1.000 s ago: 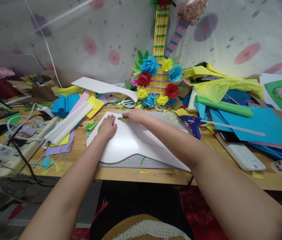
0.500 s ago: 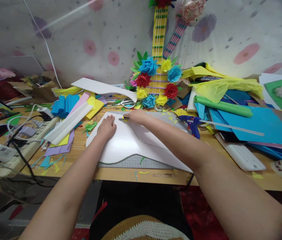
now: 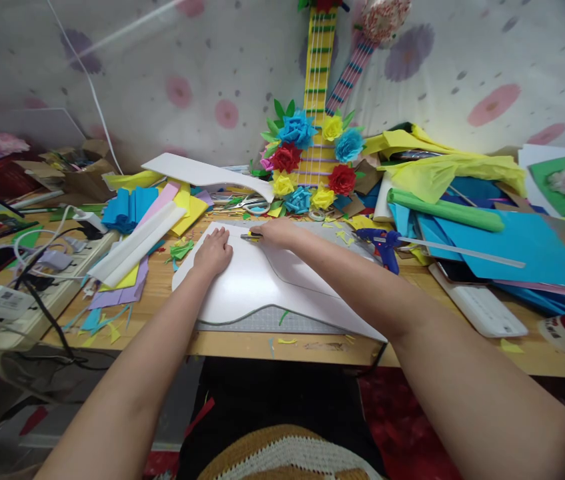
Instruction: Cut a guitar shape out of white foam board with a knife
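Note:
A white foam board (image 3: 242,283) with a curved lower edge lies on a grey cutting mat (image 3: 282,319). My left hand (image 3: 213,252) rests flat on the board's left part, fingers stretched out. To its right, my right hand (image 3: 276,233) is closed around a utility knife (image 3: 252,236), whose tip points left over the board near its top edge. A curved line runs across the board from below the right hand toward the right forearm, which hides part of the board. Most of the knife's handle is covered by the fingers.
Behind the board stand a paper-flower guitar (image 3: 316,153), a cut white piece (image 3: 202,177) and scissors (image 3: 256,205). A blue glue gun (image 3: 385,248) lies to the right, near blue sheets (image 3: 537,250). A power strip (image 3: 52,293) with cables and crepe paper rolls (image 3: 137,243) occupy the left.
The knife and my right hand have shifted very slightly on the board. My left hand stays flat in place, and the whole view has tilted a little.

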A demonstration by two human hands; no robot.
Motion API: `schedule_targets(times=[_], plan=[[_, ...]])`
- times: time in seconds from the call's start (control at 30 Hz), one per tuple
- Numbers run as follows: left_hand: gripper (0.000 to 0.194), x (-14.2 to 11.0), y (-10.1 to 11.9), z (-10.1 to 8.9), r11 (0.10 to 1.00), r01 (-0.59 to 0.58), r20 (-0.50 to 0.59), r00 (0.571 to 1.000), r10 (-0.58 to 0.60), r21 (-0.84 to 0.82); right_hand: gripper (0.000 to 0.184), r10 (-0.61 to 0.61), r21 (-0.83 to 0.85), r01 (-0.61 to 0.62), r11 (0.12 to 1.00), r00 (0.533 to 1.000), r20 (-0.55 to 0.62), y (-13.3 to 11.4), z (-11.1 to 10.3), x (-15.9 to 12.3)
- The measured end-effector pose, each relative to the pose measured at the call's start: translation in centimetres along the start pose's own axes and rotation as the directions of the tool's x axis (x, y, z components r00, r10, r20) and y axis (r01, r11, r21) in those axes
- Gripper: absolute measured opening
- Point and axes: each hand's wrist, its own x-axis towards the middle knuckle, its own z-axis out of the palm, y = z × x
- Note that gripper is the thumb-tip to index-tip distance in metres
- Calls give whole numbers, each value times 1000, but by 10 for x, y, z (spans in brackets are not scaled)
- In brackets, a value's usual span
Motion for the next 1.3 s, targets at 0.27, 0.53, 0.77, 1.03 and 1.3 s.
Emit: schedule_targets(times=[0.27, 0.53, 0.77, 1.03, 1.3], plan=[[52, -1, 2, -1, 1000, 13, -5, 1000, -13, -3, 41, 28, 21, -29, 999, 999, 21, 3, 4, -1], [53, -1, 3, -2, 1000, 9, -1, 1000, -9, 4, 40, 39, 14, -39, 999, 999, 25, 3, 4, -8], [53, -1, 2, -1, 1000, 8, -1, 1000, -8, 2, 39, 45, 38, -47, 998, 999, 28, 1, 3, -16], [51, 1, 2, 0, 1000, 10, -22, 1000, -10, 13, 39, 72, 64, -76, 995, 996, 58, -2, 2, -23], [53, 1, 2, 0, 1000, 13, 6, 1000, -13, 2, 38, 98, 62, -103, 993, 992, 85, -4, 2, -30]])
